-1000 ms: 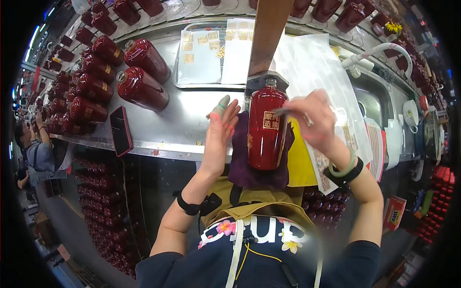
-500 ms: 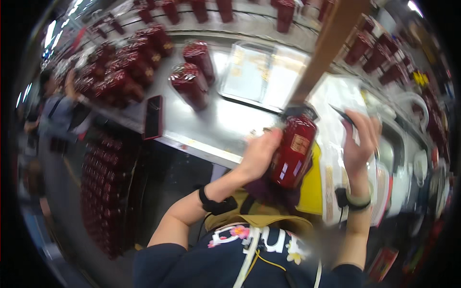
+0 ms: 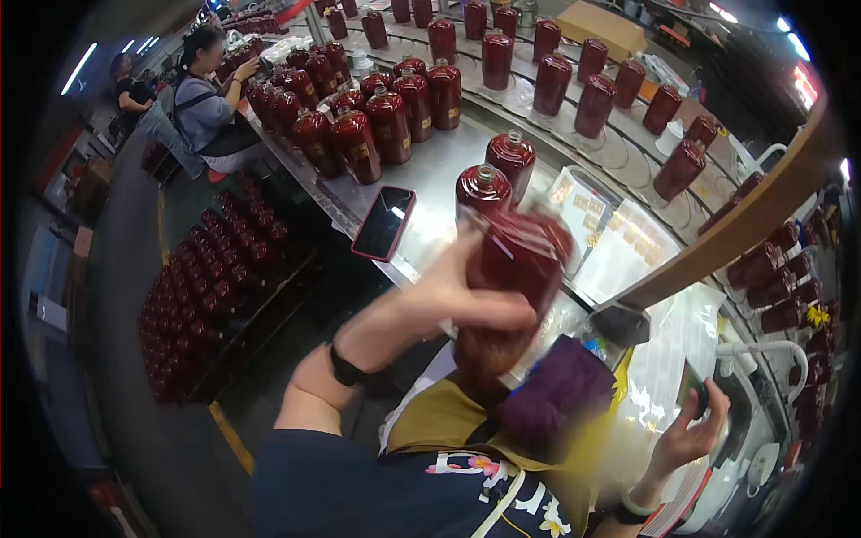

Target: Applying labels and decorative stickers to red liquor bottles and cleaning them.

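Observation:
My left hand [image 3: 448, 291] is closed around a glossy dark-red glass bottle [image 3: 529, 255], tilted and smeared by motion above the bench edge. Two more red bottles [image 3: 511, 157] stand just behind it, with bare glass necks. Off to the right, my right hand [image 3: 695, 439] pinches a small, dark, flat tool [image 3: 692, 391] whose exact kind I cannot make out. Below the held bottle a bunched purple cloth [image 3: 565, 386] lies close to my lap. Sheets with small gold labels [image 3: 628, 238] rest on the bench beyond the bottle.
A slanting wooden bar [image 3: 744, 220] crosses the right side. A phone [image 3: 384, 222] lies near the bench's front edge. Grouped red bottles [image 3: 388, 125] stand at the left, others [image 3: 553, 85] line the conveyor behind. Crated bottles [image 3: 211, 287] fill the floor at left. A co-worker [image 3: 211, 108] sits farther off.
My left hand has lifted the bottle away from the bar's lower end, leftward towards the two standing bottles. My right hand has lowered with the tool. The view has turned left.

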Demonstrator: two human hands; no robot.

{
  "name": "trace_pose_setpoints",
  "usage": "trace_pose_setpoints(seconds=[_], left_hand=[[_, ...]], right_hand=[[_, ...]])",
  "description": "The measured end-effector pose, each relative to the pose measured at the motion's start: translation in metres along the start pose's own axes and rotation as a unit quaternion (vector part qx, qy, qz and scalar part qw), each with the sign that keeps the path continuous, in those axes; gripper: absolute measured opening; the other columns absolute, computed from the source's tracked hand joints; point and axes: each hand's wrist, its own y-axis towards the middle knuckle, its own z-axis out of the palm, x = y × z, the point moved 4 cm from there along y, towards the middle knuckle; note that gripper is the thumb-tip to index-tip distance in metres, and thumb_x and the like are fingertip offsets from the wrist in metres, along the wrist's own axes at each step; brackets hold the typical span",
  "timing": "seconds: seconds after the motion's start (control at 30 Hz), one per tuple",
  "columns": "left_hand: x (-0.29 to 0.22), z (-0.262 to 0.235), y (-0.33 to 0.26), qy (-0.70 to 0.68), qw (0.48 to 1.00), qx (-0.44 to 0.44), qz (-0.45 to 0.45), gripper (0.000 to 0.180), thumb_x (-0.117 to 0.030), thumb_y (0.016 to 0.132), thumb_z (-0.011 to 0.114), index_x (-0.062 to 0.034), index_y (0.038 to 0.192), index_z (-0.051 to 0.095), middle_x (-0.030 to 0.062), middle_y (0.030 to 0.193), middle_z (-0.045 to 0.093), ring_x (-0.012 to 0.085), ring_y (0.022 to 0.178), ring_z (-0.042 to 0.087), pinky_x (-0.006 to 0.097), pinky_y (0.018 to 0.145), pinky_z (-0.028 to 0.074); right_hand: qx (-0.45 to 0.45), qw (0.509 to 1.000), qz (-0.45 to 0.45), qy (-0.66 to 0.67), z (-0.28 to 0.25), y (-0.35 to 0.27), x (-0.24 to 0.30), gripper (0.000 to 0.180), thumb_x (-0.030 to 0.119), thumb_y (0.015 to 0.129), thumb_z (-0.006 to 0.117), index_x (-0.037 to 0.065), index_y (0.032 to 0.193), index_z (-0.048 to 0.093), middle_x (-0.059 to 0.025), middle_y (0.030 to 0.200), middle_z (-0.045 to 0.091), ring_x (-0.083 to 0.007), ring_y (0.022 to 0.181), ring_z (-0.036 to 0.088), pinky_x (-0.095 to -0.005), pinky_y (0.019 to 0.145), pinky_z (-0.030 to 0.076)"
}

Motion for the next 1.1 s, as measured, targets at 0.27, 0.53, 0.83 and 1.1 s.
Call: trace_pose_setpoints(seconds=[0.27, 0.53, 0.83, 1.1], left_hand=[[-0.111, -0.163, 0.125, 0.196, 0.860, -0.256, 0.395, 0.059, -0.012, 0.070, 0.095, -0.0006, 0.120, 0.065, 0.0073, 0.108, 0.073, 0.0157, 0.093, 0.070, 0.033, 0.087, 0.058], [-0.030, -0.211, 0.121, 0.230, 0.822, -0.403, 0.331, 0.073, -0.009, 0.063, 0.097, -0.0031, 0.126, 0.060, 0.0077, 0.119, 0.067, 0.0196, 0.108, 0.066, 0.037, 0.098, 0.054], [-0.027, -0.327, 0.003, 0.364, 0.654, -0.572, 0.336, 0.076, -0.009, 0.063, 0.097, -0.0018, 0.128, 0.057, 0.0099, 0.121, 0.066, 0.0215, 0.109, 0.066, 0.038, 0.098, 0.052], [-0.001, -0.373, 0.028, 0.327, 0.700, -0.585, 0.246, 0.087, -0.018, 0.059, 0.099, -0.0009, 0.131, 0.054, 0.0143, 0.128, 0.063, 0.0277, 0.116, 0.064, 0.040, 0.102, 0.050]], right_hand=[[0.024, 0.979, 0.203, 0.009, 0.021, -0.044, -0.013, 0.021, 0.000, 0.095, 0.066, -0.005, 0.116, 0.067, -0.0113, 0.106, 0.069, -0.0223, 0.098, 0.065, -0.0337, 0.094, 0.049], [0.037, 0.961, 0.271, 0.035, 0.024, -0.075, -0.031, 0.025, 0.001, 0.099, 0.061, -0.005, 0.123, 0.064, -0.0103, 0.110, 0.068, -0.0188, 0.099, 0.064, -0.0318, 0.092, 0.050], [0.075, 0.975, 0.205, 0.027, 0.054, -0.053, -0.002, 0.024, 0.004, 0.098, 0.063, -0.005, 0.120, 0.066, -0.0114, 0.109, 0.069, -0.0214, 0.100, 0.065, -0.0327, 0.093, 0.050], [0.084, 0.972, 0.219, 0.002, 0.054, -0.047, 0.027, 0.024, 0.000, 0.093, 0.064, -0.005, 0.116, 0.067, -0.0122, 0.104, 0.069, -0.0227, 0.096, 0.066, -0.0346, 0.091, 0.050]])
